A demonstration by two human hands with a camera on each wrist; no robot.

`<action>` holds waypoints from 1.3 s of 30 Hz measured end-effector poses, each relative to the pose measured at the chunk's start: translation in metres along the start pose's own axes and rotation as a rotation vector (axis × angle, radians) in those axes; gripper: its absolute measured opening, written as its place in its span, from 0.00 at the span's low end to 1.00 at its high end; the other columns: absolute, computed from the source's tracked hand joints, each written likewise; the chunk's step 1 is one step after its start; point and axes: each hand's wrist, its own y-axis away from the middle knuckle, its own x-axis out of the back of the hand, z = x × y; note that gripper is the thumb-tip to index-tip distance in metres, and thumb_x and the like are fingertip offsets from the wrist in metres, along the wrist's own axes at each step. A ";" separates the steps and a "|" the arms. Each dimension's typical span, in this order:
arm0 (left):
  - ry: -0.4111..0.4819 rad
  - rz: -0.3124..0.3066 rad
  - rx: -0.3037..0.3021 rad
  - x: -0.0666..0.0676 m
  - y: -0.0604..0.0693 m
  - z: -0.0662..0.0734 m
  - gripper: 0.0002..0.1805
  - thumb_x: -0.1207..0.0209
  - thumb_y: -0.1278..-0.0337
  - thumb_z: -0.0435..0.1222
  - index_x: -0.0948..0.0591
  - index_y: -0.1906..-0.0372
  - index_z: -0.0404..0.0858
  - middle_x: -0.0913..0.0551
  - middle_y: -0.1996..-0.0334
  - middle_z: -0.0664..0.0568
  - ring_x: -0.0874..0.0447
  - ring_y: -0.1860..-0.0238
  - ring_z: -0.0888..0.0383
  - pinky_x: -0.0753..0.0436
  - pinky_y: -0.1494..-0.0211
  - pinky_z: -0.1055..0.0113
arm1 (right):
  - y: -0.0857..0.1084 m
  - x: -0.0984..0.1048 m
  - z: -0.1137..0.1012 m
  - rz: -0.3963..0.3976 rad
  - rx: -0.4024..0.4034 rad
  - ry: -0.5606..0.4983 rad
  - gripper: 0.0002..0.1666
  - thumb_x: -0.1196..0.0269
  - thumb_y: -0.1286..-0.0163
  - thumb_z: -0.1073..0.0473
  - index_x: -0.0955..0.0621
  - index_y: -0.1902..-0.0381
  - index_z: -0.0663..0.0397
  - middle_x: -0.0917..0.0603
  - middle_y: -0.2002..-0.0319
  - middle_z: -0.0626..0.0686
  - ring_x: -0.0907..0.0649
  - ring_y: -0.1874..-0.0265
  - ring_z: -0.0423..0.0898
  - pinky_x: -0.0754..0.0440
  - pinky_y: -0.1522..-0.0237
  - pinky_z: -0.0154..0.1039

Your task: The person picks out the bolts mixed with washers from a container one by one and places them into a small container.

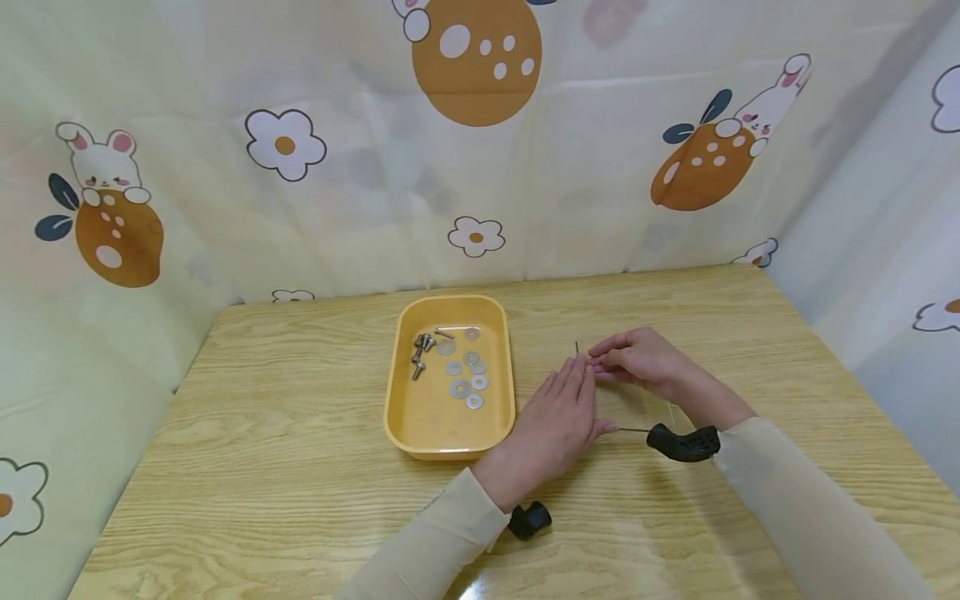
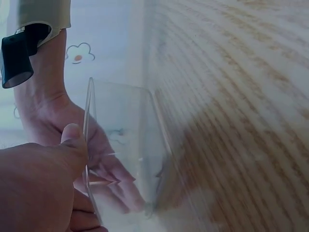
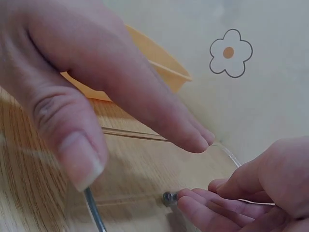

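Note:
A clear plastic box (image 2: 128, 130) stands on the table to the right of the yellow tray in the head view; its see-through walls are hard to make out there. My left hand (image 1: 551, 417) rests over the box's left side. Its fingers lie straight along the rim, and the thumb touches the near rim. Over the box, my right hand (image 1: 645, 367) has its thumb and fingers close together. At those fingertips, in the right wrist view, shows the end of a small metal bolt (image 3: 170, 197). The rest of the bolt is hidden by the fingers.
The yellow tray (image 1: 450, 447) sits just left of my left hand. Several bolts (image 1: 418, 371) and several flat washers (image 1: 460, 389) lie loose in it. A patterned curtain (image 1: 360, 225) hangs behind the wooden table (image 1: 277, 442). Black wrist mounts (image 1: 681, 443) sit by both sleeves.

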 end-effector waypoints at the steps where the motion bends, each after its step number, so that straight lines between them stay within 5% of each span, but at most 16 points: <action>1: -0.005 0.009 -0.002 0.000 0.000 0.000 0.40 0.61 0.25 0.58 0.40 0.25 0.29 0.39 0.25 0.39 0.41 0.23 0.50 0.34 0.24 0.60 | 0.000 0.000 0.000 -0.001 0.001 0.003 0.23 0.52 0.23 0.68 0.31 0.36 0.79 0.15 0.50 0.58 0.14 0.59 0.36 0.16 0.46 0.36; 23: 0.063 -0.023 0.025 -0.001 0.002 -0.003 0.40 0.59 0.25 0.56 0.43 0.24 0.29 0.41 0.24 0.39 0.43 0.22 0.50 0.37 0.22 0.60 | 0.007 0.006 -0.015 -0.032 0.048 0.024 0.26 0.53 0.23 0.67 0.35 0.35 0.83 0.21 0.42 0.71 0.14 0.51 0.44 0.18 0.42 0.42; 34: 0.016 0.023 0.009 -0.002 0.001 0.000 0.40 0.59 0.25 0.57 0.39 0.26 0.29 0.37 0.25 0.40 0.40 0.23 0.50 0.35 0.23 0.61 | 0.007 0.010 -0.013 -0.029 0.035 0.011 0.26 0.53 0.23 0.67 0.36 0.34 0.82 0.16 0.48 0.62 0.13 0.52 0.42 0.18 0.42 0.41; 39: 0.012 0.021 0.022 -0.002 0.001 0.001 0.40 0.60 0.25 0.58 0.40 0.25 0.30 0.38 0.25 0.41 0.41 0.23 0.51 0.35 0.23 0.62 | 0.007 0.011 -0.011 -0.033 0.037 0.013 0.26 0.54 0.23 0.67 0.36 0.34 0.83 0.17 0.46 0.66 0.13 0.52 0.43 0.18 0.42 0.41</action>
